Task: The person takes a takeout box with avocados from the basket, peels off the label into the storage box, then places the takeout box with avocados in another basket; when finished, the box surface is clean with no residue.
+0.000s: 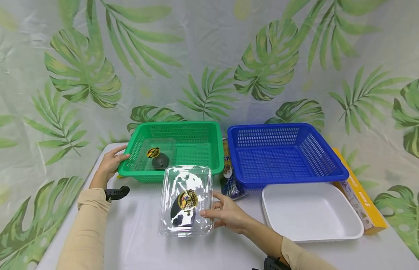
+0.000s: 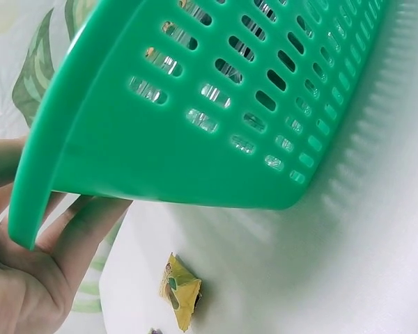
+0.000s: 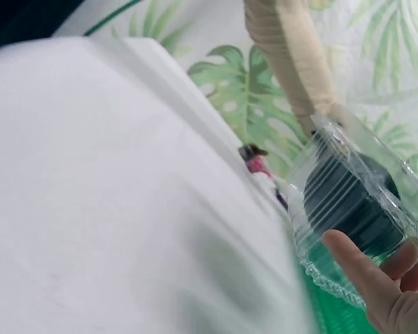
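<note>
My right hand (image 1: 229, 213) holds a clear plastic clamshell box (image 1: 204, 187) by its right side, thumb on the lid. A round black-and-yellow sticker (image 1: 187, 200) is on that lid, and a dark rounded thing (image 3: 348, 198) sits inside. The box hangs in front of the green basket (image 1: 196, 174) and overlaps its front rim in the head view. At the basket's left end my left hand (image 1: 111, 163) grips the rim, with fingers under the lip in the left wrist view. Inside the basket, on the left, lies a similar clear box (image 1: 171, 148) with a dark rounded thing.
Right of the green basket stands a blue basket (image 1: 263, 161), with a white tray (image 1: 307, 213) before it. A yellow carton (image 1: 363, 204) lies at the right edge. Dark packets (image 1: 229, 183) lie between the baskets. A small yellow wrapper (image 2: 181, 292) lies beside the green basket.
</note>
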`<state>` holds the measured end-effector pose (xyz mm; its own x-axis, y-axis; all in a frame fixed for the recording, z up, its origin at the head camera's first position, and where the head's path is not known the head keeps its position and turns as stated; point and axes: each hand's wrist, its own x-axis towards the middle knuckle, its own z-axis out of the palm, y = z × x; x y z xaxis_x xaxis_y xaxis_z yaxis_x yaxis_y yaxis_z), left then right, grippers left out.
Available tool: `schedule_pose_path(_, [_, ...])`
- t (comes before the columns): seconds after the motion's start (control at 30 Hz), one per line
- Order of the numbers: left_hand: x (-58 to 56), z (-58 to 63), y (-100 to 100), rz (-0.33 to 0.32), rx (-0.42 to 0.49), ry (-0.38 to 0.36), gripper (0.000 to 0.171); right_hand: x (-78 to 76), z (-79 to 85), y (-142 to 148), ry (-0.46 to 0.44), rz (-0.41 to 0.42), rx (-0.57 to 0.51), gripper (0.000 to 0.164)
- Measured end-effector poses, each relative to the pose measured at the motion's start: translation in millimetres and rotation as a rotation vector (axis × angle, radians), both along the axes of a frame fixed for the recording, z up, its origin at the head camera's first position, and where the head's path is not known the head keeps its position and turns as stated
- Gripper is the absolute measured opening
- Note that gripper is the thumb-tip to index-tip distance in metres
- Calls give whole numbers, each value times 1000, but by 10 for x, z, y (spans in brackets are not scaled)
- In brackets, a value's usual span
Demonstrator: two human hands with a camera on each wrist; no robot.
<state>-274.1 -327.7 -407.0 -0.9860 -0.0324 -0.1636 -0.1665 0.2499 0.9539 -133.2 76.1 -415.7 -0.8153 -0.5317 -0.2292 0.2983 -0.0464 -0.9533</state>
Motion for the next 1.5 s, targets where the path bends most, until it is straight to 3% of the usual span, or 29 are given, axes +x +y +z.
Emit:
schedule_pose_path(0.17, [2, -2, 6, 10, -4, 2, 62, 77, -182, -17, -52, 13, 34, 93])
schedule_pose_path(0.37, [38, 0, 47, 42, -22, 22, 61, 49, -353, -36, -73, -2, 36, 91])
schedule_pose_path(0.67, [82, -48, 179, 299, -106, 108, 50, 8, -465, -52, -134, -3, -14, 84])
schedule_pose_path(0.83, [176, -35, 213, 372, -171, 142, 46, -7, -483, -55, -149, -10, -25, 78])
schedule_pose_path(0.97, [322, 27, 332, 546, -311, 366, 33, -14, -487, -56, -151, -8, -26, 78])
schedule_pose_path(1.03, [398, 75, 423, 634, -316, 533, 25, -18, -490, -58, -149, -3, -19, 78])
schedule_pose_path(1.07, [440, 100, 464, 642, -311, 604, 21, -19, -492, -59, -148, -1, -17, 78])
schedule_pose_path(1.13, [543, 164, 543, 571, -281, 680, 18, -23, -499, -60, -143, 3, -12, 79])
schedule_pose_path(1.2, [667, 227, 610, 378, -247, 666, 18, -25, -503, -59, -140, 7, -10, 81])
schedule_pose_path(1.37, [942, 256, 745, -282, -213, 341, 28, -26, -500, -49, -140, 13, -3, 83])
schedule_pose_path(1.43, [993, 201, 803, -461, -207, 212, 38, -28, -497, -48, -139, 12, -2, 84])
schedule_pose_path(1.5, [1015, 116, 870, -561, -197, 123, 51, -31, -494, -52, -139, 11, -1, 85])
